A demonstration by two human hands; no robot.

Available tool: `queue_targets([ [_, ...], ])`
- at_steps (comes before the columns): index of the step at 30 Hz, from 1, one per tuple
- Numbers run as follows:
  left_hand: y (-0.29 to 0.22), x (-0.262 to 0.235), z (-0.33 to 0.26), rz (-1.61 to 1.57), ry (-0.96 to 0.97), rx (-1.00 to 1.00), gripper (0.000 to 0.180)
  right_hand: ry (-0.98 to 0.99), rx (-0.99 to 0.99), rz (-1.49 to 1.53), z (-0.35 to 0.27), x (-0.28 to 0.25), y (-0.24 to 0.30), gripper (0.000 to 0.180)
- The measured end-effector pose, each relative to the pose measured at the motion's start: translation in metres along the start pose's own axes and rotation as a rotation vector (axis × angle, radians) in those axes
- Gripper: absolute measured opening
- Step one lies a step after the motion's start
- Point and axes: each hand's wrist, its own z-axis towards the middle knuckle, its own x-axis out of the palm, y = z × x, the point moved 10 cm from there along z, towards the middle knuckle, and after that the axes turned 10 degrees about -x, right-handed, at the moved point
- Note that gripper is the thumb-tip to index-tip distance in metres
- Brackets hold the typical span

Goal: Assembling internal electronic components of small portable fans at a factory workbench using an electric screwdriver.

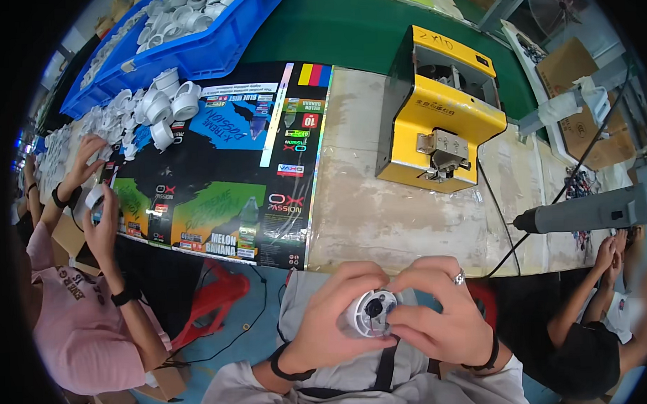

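Close to my body, in front of the table edge, my left hand (331, 326) is wrapped round a white round plastic housing (358, 319). The housing's open end faces up and shows a small black round part (373, 308) inside. My right hand (441, 315) comes from the other side, its thumb and forefinger pinched together at the opening. Whatever lies between those fingertips is too small and too covered to name.
Beyond the table edge stands a yellow and black machine (441, 102). A grey power screwdriver (587, 210) juts in at right. Loose white plastic fittings (156, 108) lie by a blue crate (218, 49). At left, a co-worker's hand (99, 210) holds a white ring.
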Motion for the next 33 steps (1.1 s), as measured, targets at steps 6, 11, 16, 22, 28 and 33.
queue_targets([
  [6,0.014,0.008,-0.002,-0.244,0.036,-0.056,0.074,0.092,-0.095,-0.079,-0.016,-0.002,0.011,0.031],
  [11,0.017,0.008,0.000,-0.198,0.028,-0.076,0.071,-0.006,0.079,0.112,-0.018,-0.004,-0.011,0.020],
  [16,0.004,0.010,0.004,-0.014,-0.033,0.002,0.068,0.144,0.031,0.010,-0.025,0.001,-0.008,0.029],
  [22,0.004,0.011,0.006,0.080,-0.024,-0.056,0.063,0.150,0.221,0.496,-0.028,0.014,-0.028,0.027],
  [28,0.004,0.021,0.006,0.087,0.035,-0.057,0.062,0.041,-0.086,0.116,-0.016,-0.001,-0.009,0.029],
  [33,0.007,0.023,0.002,0.021,0.038,-0.072,0.068,0.063,-0.052,0.092,-0.021,0.008,-0.015,0.028],
])
